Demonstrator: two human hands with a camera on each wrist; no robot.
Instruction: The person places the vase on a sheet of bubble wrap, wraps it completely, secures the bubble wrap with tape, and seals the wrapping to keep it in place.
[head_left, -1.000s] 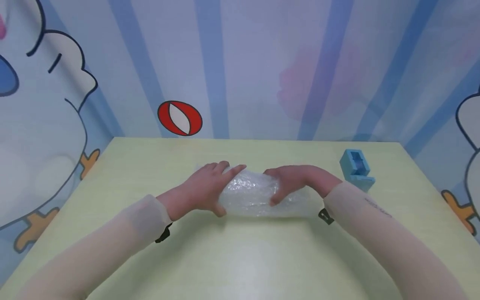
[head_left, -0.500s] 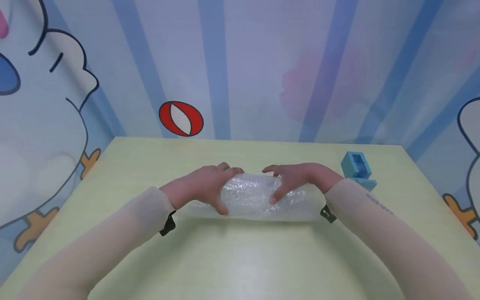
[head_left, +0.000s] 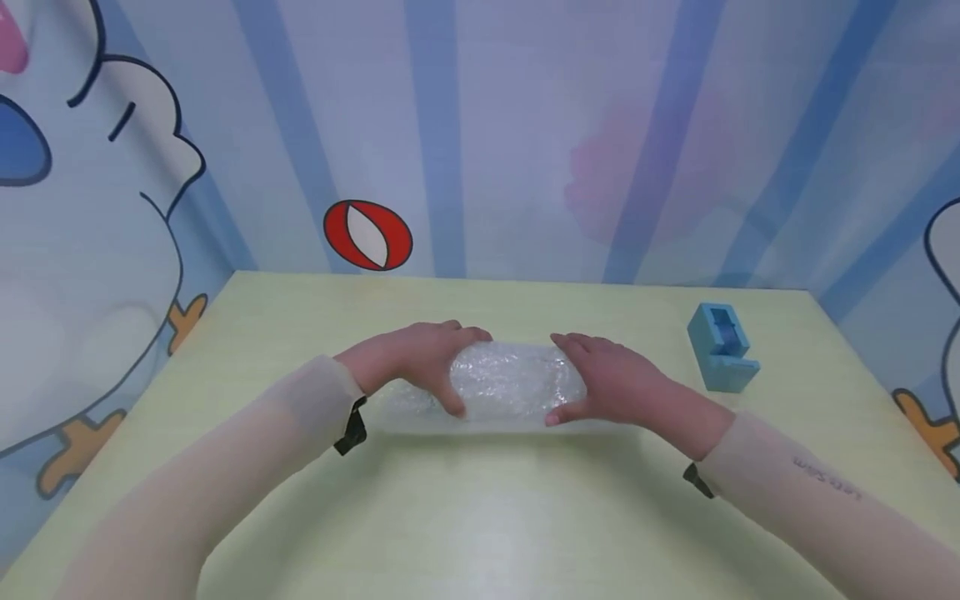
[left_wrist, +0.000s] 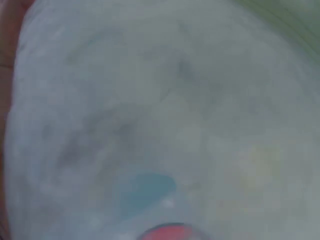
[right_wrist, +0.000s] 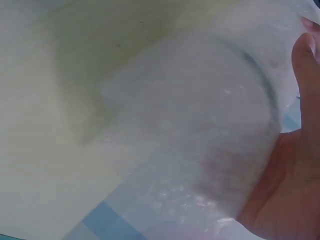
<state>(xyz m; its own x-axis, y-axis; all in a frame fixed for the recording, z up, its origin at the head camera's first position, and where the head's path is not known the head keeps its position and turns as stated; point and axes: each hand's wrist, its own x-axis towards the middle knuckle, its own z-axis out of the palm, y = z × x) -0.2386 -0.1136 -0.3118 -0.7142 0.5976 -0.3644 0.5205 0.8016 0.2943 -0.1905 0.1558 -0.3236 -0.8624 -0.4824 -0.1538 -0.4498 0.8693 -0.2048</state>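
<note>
A roll of clear bubble wrap [head_left: 510,385], crinkled and shiny with small raised bubbles, lies crosswise near the middle of the table [head_left: 480,517]. The left hand [head_left: 420,360] grips its left part, fingers curled over the top and thumb pressed against the near side. The right hand [head_left: 611,385] clasps the right part the same way, fingers draped over the top and thumb at the near edge. A flat, thinner stretch of the wrap spreads out on the table under and beside the left hand. The left wrist view is filled with the blurred, milky plastic [left_wrist: 150,110]; the right wrist view shows the rounded end of the roll [right_wrist: 200,150] with the palm [right_wrist: 295,170] against it. Both arms wear pale, thin sleeves [head_left: 247,467]. The table is a smooth, pale yellow-green surface with a soft sheen. Toward its far right corner stands a small blue block-shaped tape holder [head_left: 722,347], well apart from the hands. Behind the table the wall [head_left: 525,125] is painted in blue and white stripes with cartoon figures and a red and white ball [head_left: 367,235].
</note>
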